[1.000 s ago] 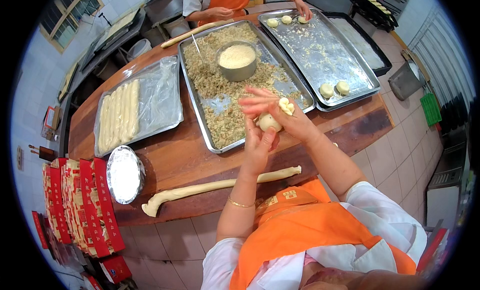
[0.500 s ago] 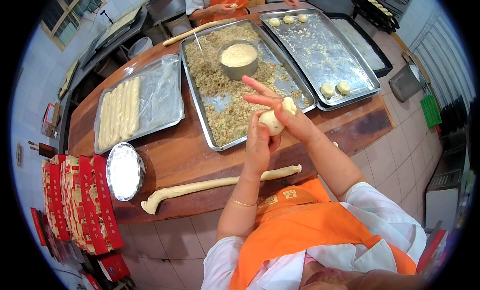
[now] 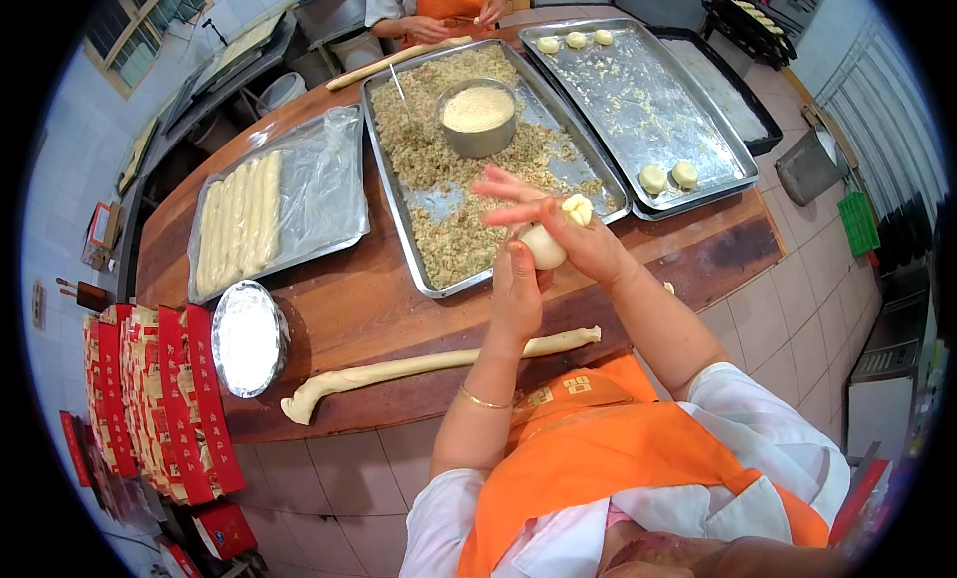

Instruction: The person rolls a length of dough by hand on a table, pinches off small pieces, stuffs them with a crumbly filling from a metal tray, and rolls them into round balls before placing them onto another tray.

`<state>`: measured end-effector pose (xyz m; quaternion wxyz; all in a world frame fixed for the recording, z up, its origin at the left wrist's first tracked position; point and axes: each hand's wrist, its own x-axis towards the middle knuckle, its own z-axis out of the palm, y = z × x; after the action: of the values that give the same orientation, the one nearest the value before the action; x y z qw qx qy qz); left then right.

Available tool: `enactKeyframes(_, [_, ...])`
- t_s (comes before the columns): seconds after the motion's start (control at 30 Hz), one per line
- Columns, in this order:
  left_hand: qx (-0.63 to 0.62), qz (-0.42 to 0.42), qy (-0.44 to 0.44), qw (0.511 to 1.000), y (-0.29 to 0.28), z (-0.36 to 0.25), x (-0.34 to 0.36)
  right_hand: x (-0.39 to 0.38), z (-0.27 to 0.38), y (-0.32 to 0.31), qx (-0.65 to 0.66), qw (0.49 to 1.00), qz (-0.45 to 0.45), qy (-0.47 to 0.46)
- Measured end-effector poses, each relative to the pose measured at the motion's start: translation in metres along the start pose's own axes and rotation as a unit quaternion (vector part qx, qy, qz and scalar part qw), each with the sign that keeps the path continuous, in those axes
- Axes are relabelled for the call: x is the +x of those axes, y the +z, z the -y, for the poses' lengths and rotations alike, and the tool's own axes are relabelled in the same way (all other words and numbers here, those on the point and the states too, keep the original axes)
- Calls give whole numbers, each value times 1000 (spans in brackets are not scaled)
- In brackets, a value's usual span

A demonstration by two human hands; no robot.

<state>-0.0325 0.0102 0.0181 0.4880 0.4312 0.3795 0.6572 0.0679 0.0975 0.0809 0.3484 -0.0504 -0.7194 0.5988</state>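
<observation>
Far left: shallow grey metal tray lined with clear plastic, carrying long pale dough strips. Near left stood a round silver-coloured bowl; right of it, along the near table edge, lay a long pale dough rope.

Centre: large rectangular metal tray spread with brownish crumbly filling, a round metal pan of pale yellow crumbs standing in it.

Left hand was curled under and around a smooth pale dough ball, held above the near right corner of the filling tray. Right hand lay over the ball's right side, fingers extended and parted; a small pale dough knot sat by its thumb base. Could not tell how firmly it pinched, or whether knot and ball were joined.

Step judged to be closing and rounding. Best practice, in my view: light left cup, even turning, firm squeeze at the neck, skin kept untorn.

Right: metal tray with round dough pieces.
</observation>
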Motion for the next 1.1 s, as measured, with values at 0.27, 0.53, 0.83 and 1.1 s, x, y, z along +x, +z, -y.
enactKeyframes(0.27, [-37,-112,86,989,30,-3,3,-2,-3,8,50,998,-40,7])
enactKeyframes(0.53, [98,-145,212,961,38,3,11,-2,-21,-18,51,996,67,3])
enactKeyframes(0.83, [87,-75,132,985,25,-23,1,-6,-19,-11,56,998,36,14])
enactKeyframes(1.1, [77,73,-16,994,-13,-10,-6,-5,-1,8,100,994,-26,24])
